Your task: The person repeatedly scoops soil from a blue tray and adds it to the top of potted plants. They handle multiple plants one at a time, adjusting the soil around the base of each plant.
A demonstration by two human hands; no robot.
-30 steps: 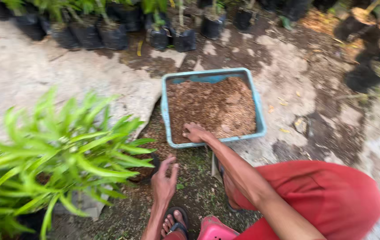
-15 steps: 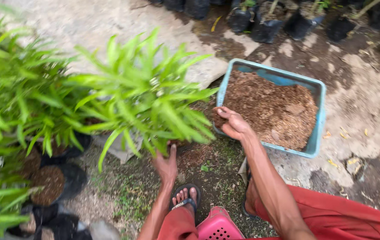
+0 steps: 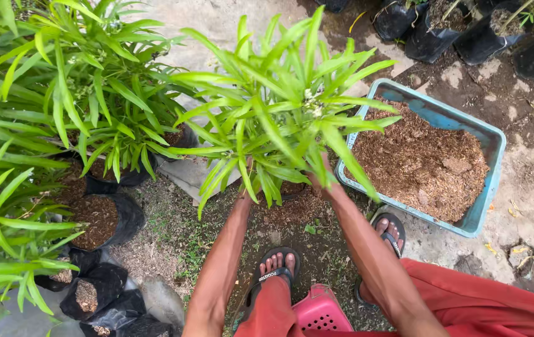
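Note:
A bushy green plant [image 3: 279, 106] with long narrow leaves stands in a dark soil-filled bag [image 3: 292, 188] on the ground in front of me. My left hand [image 3: 246, 187] is against the bag's left side and my right hand [image 3: 324, 181] against its right side. Both clasp it, with the fingers mostly covered by drooping leaves. Just right of the plant lies a blue rectangular tray [image 3: 442, 115] filled with brown shredded potting mix [image 3: 423, 162].
More leafy plants [image 3: 79, 93] in black bags [image 3: 101, 218] crowd the left side. Black planting bags [image 3: 429, 31] line the top right. My sandalled feet [image 3: 276, 265] and a pink plastic stool [image 3: 320, 312] are below, on dirt and patchy concrete.
My right hand left the blue tray's rim and my left hand rose from the ground. Both are now at the base of the plant, which sits nearer the tray.

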